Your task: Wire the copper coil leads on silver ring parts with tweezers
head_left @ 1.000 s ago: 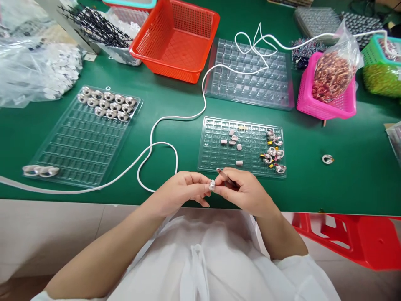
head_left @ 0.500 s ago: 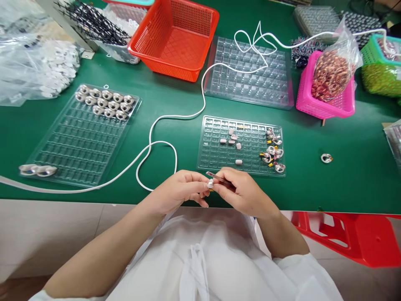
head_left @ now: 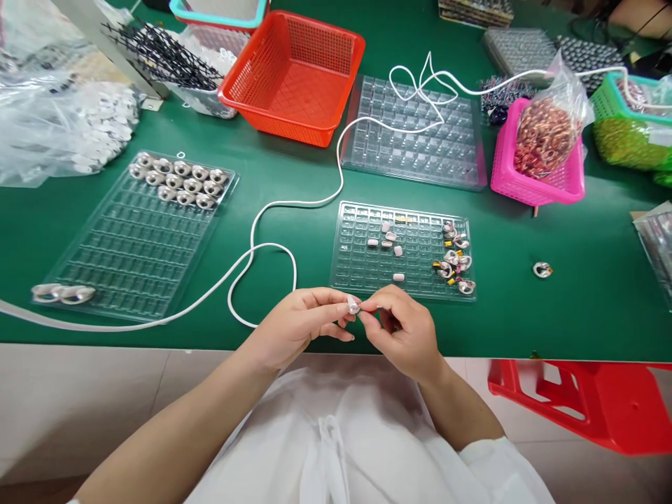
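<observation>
My left hand (head_left: 302, 323) pinches a small, rounded silvery shell (head_left: 353, 306) between thumb and fingertips, above the table's front edge. My right hand (head_left: 402, 323) is closed, its thumb and forefinger meeting at the right side of the same shell. The tweezers seen earlier in this hand are now mostly hidden, if still there. Just beyond both hands lies a clear plastic tray (head_left: 362, 269). Small pale blocks (head_left: 399, 277) are scattered in its middle, and several silvery shells with yellow and dark bits (head_left: 452, 259) crowd its right side.
To the left, another clear tray (head_left: 136, 245) carries rows of silvery shells. A white cable (head_left: 294, 204) winds across the green table. Behind are a red basket (head_left: 294, 91), stacked clear trays (head_left: 414, 140) and a pink basket (head_left: 540, 182). One loose shell (head_left: 542, 269) lies right.
The tweezers that stuck out from my right hand no longer show plainly. My right fingertips now pinch at the shell, which has turned in my left fingers. The view has shifted slightly.
</observation>
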A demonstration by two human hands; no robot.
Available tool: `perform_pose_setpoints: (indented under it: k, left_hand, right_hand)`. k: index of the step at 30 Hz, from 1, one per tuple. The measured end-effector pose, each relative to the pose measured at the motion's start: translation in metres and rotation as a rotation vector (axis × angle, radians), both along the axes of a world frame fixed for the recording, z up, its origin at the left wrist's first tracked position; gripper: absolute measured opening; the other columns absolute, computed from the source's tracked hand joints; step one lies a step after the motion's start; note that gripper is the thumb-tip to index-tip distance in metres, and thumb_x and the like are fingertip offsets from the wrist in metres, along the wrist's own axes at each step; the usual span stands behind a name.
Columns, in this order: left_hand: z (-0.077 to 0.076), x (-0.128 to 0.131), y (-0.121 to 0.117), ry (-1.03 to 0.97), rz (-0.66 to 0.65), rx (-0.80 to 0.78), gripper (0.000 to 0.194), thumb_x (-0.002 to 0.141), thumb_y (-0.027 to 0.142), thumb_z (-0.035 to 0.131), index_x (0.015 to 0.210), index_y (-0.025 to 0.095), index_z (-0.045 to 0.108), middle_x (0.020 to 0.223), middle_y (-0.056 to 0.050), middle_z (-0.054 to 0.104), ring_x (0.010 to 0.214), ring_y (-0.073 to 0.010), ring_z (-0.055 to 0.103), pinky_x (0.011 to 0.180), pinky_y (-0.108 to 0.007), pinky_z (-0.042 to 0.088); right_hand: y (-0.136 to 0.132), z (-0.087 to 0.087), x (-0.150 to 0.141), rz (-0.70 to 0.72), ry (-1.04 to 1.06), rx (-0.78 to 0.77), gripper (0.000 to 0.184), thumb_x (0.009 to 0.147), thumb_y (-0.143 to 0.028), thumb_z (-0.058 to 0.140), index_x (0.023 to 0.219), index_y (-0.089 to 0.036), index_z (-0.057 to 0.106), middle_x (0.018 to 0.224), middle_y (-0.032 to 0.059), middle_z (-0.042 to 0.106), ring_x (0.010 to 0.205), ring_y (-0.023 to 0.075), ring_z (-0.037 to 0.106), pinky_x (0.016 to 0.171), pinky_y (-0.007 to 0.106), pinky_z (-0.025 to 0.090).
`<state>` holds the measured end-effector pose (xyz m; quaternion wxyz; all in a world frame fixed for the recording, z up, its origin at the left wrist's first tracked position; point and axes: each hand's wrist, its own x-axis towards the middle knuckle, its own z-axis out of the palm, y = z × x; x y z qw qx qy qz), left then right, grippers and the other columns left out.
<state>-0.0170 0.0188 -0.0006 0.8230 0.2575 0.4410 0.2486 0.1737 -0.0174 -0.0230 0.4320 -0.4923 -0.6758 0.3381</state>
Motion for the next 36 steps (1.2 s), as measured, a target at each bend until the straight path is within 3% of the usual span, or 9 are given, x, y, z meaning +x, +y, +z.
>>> perform_pose_setpoints:
  k: [6, 12, 29, 36]
  left_hand:
    - [-0.003, 0.000, -0.004, -0.028, 0.007, 0.010, 0.017, 0.079, 0.028, 0.081, 0.090, 0.015, 0.081, 0.090, -0.007, 0.074, 0.081, -0.0160, 0.066, 0.069, -0.024, 0.060]
    - [-0.005, -0.002, -0.003, 0.000, -0.012, 0.036, 0.017, 0.079, 0.027, 0.082, 0.091, 0.015, 0.082, 0.088, -0.006, 0.073, 0.080, -0.0157, 0.066, 0.069, -0.024, 0.061]
    - [-0.009, -0.003, -0.001, 0.027, -0.080, 0.018, 0.018, 0.082, 0.033, 0.079, 0.084, 0.015, 0.081, 0.083, -0.005, 0.074, 0.075, -0.0149, 0.069, 0.069, -0.024, 0.061]
    - [-0.006, -0.003, 0.000, 0.040, -0.077, -0.015, 0.014, 0.075, 0.028, 0.081, 0.078, 0.014, 0.080, 0.078, -0.005, 0.073, 0.068, -0.0146, 0.068, 0.065, -0.025, 0.062]
  right_hand:
    - [0.001, -0.002, -0.005, -0.027, -0.079, 0.137, 0.017, 0.085, -0.009, 0.059, 0.093, -0.023, 0.062, 0.079, 0.0007, 0.067, 0.058, 0.0114, 0.054, 0.053, 0.025, 0.046]
    - [0.004, -0.003, -0.007, -0.021, -0.129, 0.170, 0.017, 0.081, -0.006, 0.058, 0.086, -0.022, 0.059, 0.073, -0.0012, 0.063, 0.059, 0.0112, 0.055, 0.054, 0.024, 0.045]
    - [0.009, 0.001, -0.008, 0.052, -0.176, 0.076, 0.012, 0.079, -0.010, 0.053, 0.074, -0.021, 0.053, 0.068, -0.0024, 0.055, 0.054, 0.0092, 0.045, 0.049, 0.022, 0.038]
    - [0.010, 0.005, -0.008, 0.082, -0.161, 0.062, 0.012, 0.078, -0.009, 0.053, 0.074, -0.020, 0.053, 0.068, -0.0022, 0.053, 0.055, 0.0096, 0.044, 0.050, 0.022, 0.036]
